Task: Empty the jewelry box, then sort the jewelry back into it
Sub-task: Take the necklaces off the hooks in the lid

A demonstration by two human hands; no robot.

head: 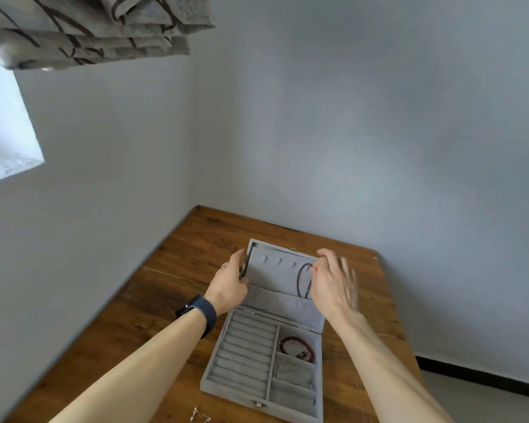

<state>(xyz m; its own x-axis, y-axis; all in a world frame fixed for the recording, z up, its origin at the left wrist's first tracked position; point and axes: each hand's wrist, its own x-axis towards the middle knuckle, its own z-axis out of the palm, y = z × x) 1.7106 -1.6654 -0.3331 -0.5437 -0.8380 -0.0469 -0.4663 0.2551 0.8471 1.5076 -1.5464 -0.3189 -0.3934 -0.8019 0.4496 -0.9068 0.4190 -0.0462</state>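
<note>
A grey velvet jewelry box (214, 380) lies open on the wooden table, its lid (272, 270) raised. My left hand (228, 285) grips the lid's left edge. My right hand (333, 282), blurred, is at the lid's right side, fingertips touching a dark beaded necklace (301, 279) that hangs from a hook inside the lid. In the base, a dark red braided bracelet (297, 346) lies in the top right compartment and a silver bangle (290, 372) in the one below it. The ring rolls at left hold nothing.
The wooden table (165, 315) sits in a corner between two grey walls. A thin chain (200, 418) lies at the table's near edge. A patterned curtain (98, 29) hangs at upper left beside a bright window (3, 129).
</note>
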